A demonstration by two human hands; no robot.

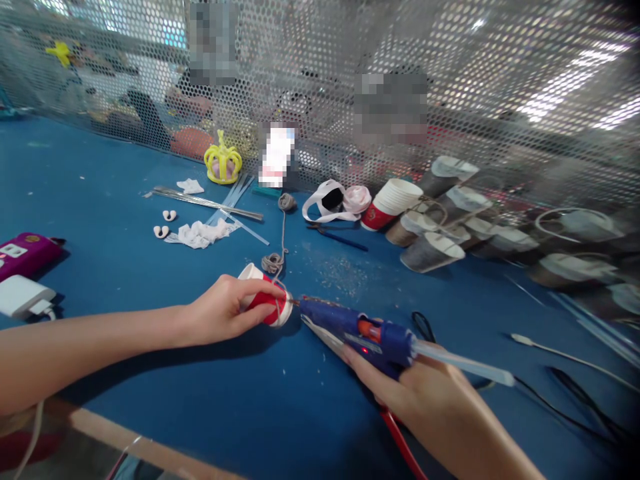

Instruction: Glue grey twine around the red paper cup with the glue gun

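— Where is the paper cup, please?
— It is in the left hand. The fingers and the thumb are closed around its red side, so the cup is tipped over.
— And how does its long axis run?
— Slantwise, from the far left to the near right. The end on the right faces the glue gun.
— What does the right hand do?
— It is wrapped around the handle of this gun, to the right of the cup and a little nearer to the person. The nozzle points left, at the cup's white rim.
— Do they touch?
— They are very close, but I cannot say surely; the tip is too small here.
— So which hand is nearer to the cup?
— The left one; it touches it. Just beyond the cup lies the coil of grey yarn.
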